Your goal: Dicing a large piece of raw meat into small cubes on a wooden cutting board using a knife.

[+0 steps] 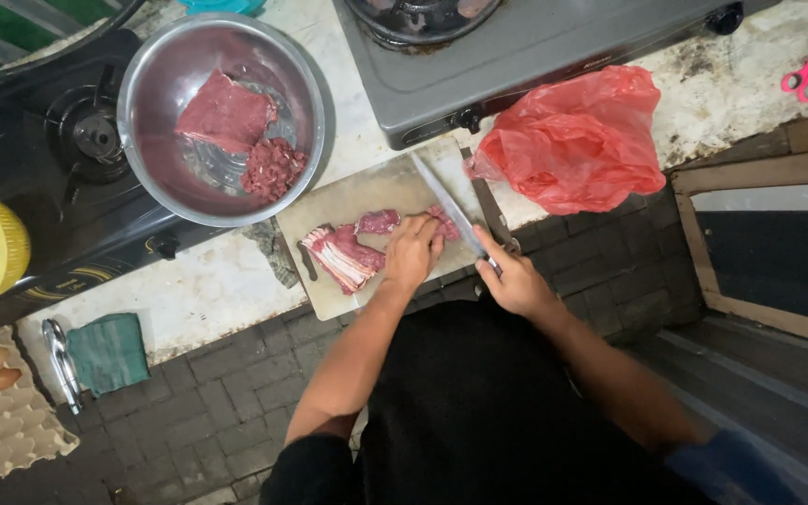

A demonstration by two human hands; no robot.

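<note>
A steel bowl (222, 117) of red meat is sitting beyond the fingers. On the cutting board (367, 192), the left hand (413, 252) is pressing curled fingertips onto raw meat (376, 224) — likely steadying it — while the right hand (516, 281) is gripping a knife (451, 210), blade just beside them

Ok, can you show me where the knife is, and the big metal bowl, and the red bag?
knife (443, 201), head view, middle of the blade.
metal bowl (156, 70), head view, bare inner wall at upper left.
red plastic bag (577, 140), head view, middle of the crumpled bag.
</note>
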